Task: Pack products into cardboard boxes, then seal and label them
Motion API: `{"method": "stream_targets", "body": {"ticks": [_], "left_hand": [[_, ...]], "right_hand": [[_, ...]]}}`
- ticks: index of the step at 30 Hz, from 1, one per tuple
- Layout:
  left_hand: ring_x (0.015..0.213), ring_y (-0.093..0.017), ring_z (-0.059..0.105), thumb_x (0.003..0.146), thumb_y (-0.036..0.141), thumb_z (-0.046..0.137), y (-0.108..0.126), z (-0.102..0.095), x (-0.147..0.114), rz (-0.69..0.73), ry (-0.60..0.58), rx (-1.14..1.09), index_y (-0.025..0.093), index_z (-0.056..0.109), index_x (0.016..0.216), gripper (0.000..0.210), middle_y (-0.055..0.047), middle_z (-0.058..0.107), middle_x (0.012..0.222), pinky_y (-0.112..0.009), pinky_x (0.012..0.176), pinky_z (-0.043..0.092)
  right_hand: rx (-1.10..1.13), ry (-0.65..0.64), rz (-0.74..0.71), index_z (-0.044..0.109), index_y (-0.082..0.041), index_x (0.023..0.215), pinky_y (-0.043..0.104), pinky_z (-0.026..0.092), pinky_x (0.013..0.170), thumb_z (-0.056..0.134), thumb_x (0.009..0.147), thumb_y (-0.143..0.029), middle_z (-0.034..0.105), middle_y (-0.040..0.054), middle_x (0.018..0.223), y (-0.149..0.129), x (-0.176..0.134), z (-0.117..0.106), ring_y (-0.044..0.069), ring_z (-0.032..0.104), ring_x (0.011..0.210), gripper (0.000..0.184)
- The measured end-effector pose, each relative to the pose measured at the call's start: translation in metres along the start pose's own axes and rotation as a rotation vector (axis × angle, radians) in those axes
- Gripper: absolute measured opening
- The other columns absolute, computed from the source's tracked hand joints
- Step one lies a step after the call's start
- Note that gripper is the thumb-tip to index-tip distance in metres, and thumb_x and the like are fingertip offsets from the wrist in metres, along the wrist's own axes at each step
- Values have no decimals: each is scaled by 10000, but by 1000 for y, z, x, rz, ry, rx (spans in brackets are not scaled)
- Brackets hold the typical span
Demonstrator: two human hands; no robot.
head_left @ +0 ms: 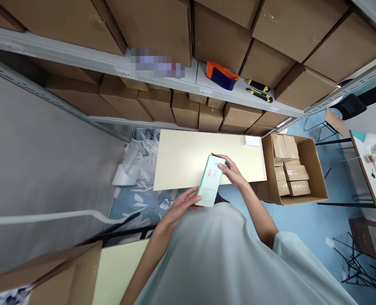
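Left hand (183, 201): fingers grasping the lower left side of the pale green box (211, 182), thumb on its printed face.
Right hand (231, 170): fingers grasping its upper right edge.
Pale green box: tilted, in both hands, before the shirt (219, 250) and across the near edge of the surface (178, 156).
Small white box (252, 141): on the surface, far right corner.
Open carton (315, 173): right of the surface, holding taped brown boxes (296, 173).

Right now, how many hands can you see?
2: the left hand holds the pale green box at its near end, by the shirt; the right hand holds its far end. None seem hidden.
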State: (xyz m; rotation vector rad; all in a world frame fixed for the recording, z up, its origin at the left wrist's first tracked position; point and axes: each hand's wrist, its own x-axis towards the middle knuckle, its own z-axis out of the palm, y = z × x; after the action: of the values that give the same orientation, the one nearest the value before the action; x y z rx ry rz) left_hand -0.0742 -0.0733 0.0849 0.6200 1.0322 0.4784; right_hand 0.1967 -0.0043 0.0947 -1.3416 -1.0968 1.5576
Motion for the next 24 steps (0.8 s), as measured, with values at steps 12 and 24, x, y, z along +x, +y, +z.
{"method": "stream_targets", "body": {"ticks": [12,24], "left_hand": [[1049,-260,812,700,568,986,16,58,73,47,120,121,286,592,1577,1002,-148,717,1476,-416,973,648],[1208,-306,713,577,541,1016,11,68,114,198,556,457,239,639,1384,940,-135,649,1404,-365,886,639]], "right_hand": [[-191,-95,-164,744,-262,1213,429,589,1084,734,931,-790,750,103,1328,-15,60,-90,288,711,1262,599],[-282,-40,-9,807,-264,1174,392,549,1092,701,980,-644,757,81,1280,27,118,-92,259,687,1254,440]]}}
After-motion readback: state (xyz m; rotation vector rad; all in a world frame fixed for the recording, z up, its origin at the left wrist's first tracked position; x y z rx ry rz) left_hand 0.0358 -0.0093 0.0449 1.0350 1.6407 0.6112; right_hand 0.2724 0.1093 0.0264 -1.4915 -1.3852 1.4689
